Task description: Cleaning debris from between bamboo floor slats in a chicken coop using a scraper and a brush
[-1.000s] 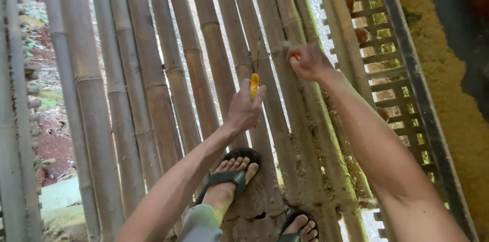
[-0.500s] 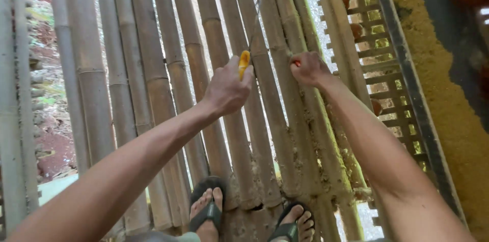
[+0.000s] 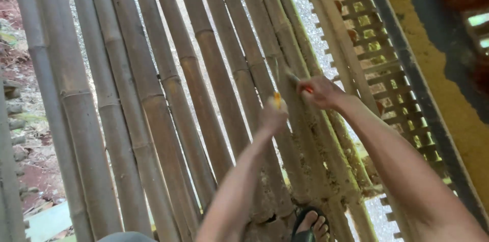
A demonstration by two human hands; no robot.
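My left hand (image 3: 273, 116) is closed around a small tool with a yellow-orange handle (image 3: 277, 99), its tip hidden against a bamboo pole. My right hand (image 3: 322, 92) grips a red-handled tool (image 3: 300, 83) whose pale blade points up-left onto the same pole. Both hands are close together on a wall of upright bamboo poles (image 3: 204, 69). Dried mud (image 3: 310, 165) coats the poles below my hands. My foot in a black sandal (image 3: 310, 225) shows at the bottom.
A lattice of bamboo slats (image 3: 377, 53) leans to the right of the poles. A dark beam (image 3: 407, 59) and a yellow mud surface (image 3: 438, 69) lie further right. Red soil and stones (image 3: 20, 120) lie at the left.
My left hand has moved right, closer to my right hand. The view has shifted so only one foot shows. The right hand's tool now points up-left onto the pole.
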